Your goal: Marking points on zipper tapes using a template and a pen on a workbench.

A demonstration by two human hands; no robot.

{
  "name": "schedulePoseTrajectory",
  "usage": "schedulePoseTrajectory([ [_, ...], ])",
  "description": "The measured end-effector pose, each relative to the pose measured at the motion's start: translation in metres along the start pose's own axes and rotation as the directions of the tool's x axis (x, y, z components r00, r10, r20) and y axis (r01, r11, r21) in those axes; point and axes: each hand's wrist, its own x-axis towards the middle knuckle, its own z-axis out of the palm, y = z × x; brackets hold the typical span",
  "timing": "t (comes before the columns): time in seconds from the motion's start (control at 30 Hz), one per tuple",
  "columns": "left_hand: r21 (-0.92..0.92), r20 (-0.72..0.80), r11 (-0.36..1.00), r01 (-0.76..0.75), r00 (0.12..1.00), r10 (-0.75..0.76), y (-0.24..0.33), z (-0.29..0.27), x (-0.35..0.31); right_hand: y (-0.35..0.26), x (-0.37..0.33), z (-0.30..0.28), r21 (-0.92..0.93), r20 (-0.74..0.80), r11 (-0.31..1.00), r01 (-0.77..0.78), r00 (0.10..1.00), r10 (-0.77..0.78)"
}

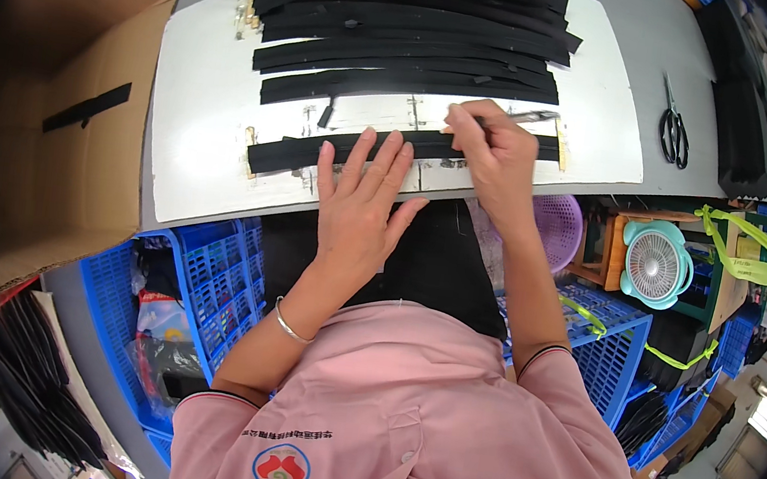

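Note:
A black fabric strip (269, 158), much like a zipper tape, lies across the near side of a white board (189, 187). My left hand (359, 203) is flat on this strip, with its fingers spread. My right hand (499, 153) grips a slim pen (534, 117) whose back end points right; its tip is down by the strip, partly hidden by the fingers. Beyond the hands, several similar black strips (404, 74) lie in overlapping rows, some with small pull tabs. Dark marks and tape pieces show on the board around the strip.
An open cardboard box (44, 198) stands at the left with one black strip inside. Black-handled scissors (674, 132) lie on the grey table to the right. Below the table are blue crates (215, 286), a purple basket (557, 232) and a small turquoise fan (656, 263).

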Motion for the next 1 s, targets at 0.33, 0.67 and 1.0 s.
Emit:
schedulePoseTrajectory([
  [0.33,-0.060,-0.058,0.998,0.005,0.998,-0.008,-0.003,0.005,-0.004,0.015,0.004,0.027,-0.131,0.044,0.991,0.003,0.999,0.003],
  [0.67,-0.052,-0.075,0.999,0.002,0.997,-0.006,-0.003,0.006,-0.003,0.013,0.001,0.018,-0.220,0.110,0.974,0.057,0.993,-0.033],
  [1.0,-0.021,-0.097,1.000,-0.004,0.995,0.002,-0.003,0.005,-0.003,0.019,0.003,0.017,-0.243,0.189,0.938,0.246,0.961,-0.203],
])
